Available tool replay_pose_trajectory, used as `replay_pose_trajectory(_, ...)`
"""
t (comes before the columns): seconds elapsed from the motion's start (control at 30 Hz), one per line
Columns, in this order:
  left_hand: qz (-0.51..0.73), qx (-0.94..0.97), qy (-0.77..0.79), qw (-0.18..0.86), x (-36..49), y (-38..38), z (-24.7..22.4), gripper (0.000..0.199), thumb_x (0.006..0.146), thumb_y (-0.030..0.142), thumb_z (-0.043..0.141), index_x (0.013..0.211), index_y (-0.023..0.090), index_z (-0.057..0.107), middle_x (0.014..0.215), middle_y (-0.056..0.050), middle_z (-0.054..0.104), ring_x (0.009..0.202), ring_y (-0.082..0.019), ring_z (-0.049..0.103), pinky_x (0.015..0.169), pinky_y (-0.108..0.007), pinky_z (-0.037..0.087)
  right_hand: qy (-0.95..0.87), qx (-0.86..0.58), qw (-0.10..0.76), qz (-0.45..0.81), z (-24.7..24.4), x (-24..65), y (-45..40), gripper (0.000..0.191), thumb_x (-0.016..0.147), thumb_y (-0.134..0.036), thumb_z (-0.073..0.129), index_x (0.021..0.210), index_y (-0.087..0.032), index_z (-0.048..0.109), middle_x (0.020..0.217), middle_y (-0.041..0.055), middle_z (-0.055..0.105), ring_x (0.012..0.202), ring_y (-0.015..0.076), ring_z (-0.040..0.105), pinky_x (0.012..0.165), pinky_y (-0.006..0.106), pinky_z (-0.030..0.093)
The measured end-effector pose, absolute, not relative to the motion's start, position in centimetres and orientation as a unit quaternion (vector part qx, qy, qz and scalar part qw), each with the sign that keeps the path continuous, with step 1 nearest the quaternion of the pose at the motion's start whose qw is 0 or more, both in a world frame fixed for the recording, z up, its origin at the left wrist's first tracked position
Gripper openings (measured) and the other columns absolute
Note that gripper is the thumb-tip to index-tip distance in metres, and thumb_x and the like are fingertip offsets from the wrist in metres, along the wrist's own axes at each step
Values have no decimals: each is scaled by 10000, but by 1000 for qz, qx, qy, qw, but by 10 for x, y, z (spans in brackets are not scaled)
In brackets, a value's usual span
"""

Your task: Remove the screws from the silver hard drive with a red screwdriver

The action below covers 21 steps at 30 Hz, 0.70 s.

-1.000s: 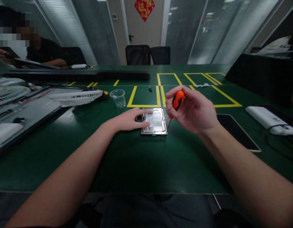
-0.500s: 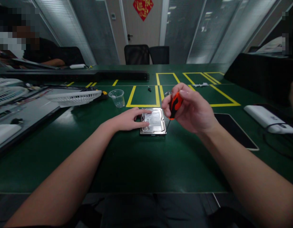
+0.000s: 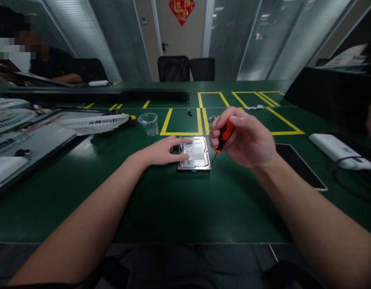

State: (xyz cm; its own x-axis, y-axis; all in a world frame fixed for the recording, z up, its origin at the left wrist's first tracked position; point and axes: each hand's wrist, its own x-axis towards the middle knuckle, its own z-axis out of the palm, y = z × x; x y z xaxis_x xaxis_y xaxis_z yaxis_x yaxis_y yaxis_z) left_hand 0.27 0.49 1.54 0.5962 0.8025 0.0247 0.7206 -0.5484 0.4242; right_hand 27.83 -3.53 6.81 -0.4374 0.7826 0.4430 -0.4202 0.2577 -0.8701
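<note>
A silver hard drive point(image 3: 199, 154) lies flat on the green table. My left hand point(image 3: 164, 150) rests on its left side, thumb and index finger stretched apart over the top cover. In my right hand point(image 3: 244, 138) is a screwdriver point(image 3: 226, 134) with an orange and black handle, gripped by the fingers. Its thin shaft slants down and left, with the tip at the drive's near right corner. Whether the tip sits in a screw is too small to tell.
Beyond the drive stand a clear plastic cup point(image 3: 148, 123) and a small black piece point(image 3: 189, 113). White fan grilles point(image 3: 95, 123) lie left. A dark tablet-like panel point(image 3: 300, 166) and white device point(image 3: 340, 150) with a black cable are right. A person point(image 3: 59, 66) sits far left.
My right hand and the screwdriver handle have shifted slightly right, so the shaft leans more. The tip remains by the drive's corner. My left hand and the drive have not moved.
</note>
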Motion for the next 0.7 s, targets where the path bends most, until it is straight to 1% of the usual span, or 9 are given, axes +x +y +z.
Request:
replay_pose_trajectory(0.1, 110, 876, 431, 189, 2, 5, 16, 777, 988, 722, 659, 1650, 331, 551, 1472, -124, 675, 1235, -316, 660, 1083, -418, 490, -610, -144, 505, 594, 68, 278, -35, 354, 941, -518, 778, 903, -249, 552, 842, -4, 725, 690, 145, 672, 637, 302, 559)
replay_pose_trajectory(0.17, 108, 873, 434, 194, 2, 5, 16, 771, 990, 718, 658, 1652, 341, 546, 1465, -127, 669, 1222, -313, 658, 1062, -416, 492, -611, -141, 504, 594, 68, 278, -36, 366, 948, -517, 773, 913, -257, 518, 851, -10, 738, 668, 135, 654, 620, 290, 538)
replay_pose_trajectory(0.3, 98, 864, 447, 208, 3, 5, 16, 770, 988, 718, 653, 1660, 363, 530, 1416, -130, 661, 1177, -308, 653, 1017, -417, 494, -613, -142, 496, 599, 70, 277, -37, 354, 967, -514, 743, 919, -265, 495, 817, -26, 737, 556, 107, 550, 538, 267, 457)
replay_pose_trajectory(0.37, 97, 863, 449, 210, 3, 5, 16, 773, 988, 718, 653, 1662, 361, 529, 1416, -133, 654, 1163, -307, 650, 1004, -416, 491, -611, -141, 495, 602, 70, 277, -38, 325, 980, -499, 732, 923, -264, 514, 785, -33, 716, 524, 97, 496, 520, 265, 430)
replay_pose_trajectory(0.47, 98, 867, 443, 206, 2, 6, 15, 783, 993, 726, 649, 1672, 357, 519, 1440, -142, 639, 1151, -307, 650, 985, -411, 488, -604, -144, 500, 603, 70, 276, -38, 304, 998, -515, 717, 929, -258, 570, 739, -38, 666, 515, 96, 460, 513, 268, 418)
replay_pose_trajectory(0.6, 101, 871, 438, 197, 0, 7, 15, 785, 999, 731, 646, 1674, 350, 519, 1429, -146, 643, 1129, -303, 653, 963, -402, 489, -598, -150, 507, 602, 70, 276, -36, 437, 1021, -652, 635, 881, -238, 633, 710, -13, 643, 502, 108, 451, 495, 296, 430)
replay_pose_trajectory(0.7, 96, 869, 444, 199, 1, 6, 15, 788, 998, 728, 646, 1674, 343, 520, 1418, -148, 645, 1127, -303, 652, 968, -403, 490, -597, -162, 511, 596, 69, 276, -34, 476, 1037, -665, 600, 848, -232, 653, 691, -5, 636, 497, 115, 445, 496, 306, 439)
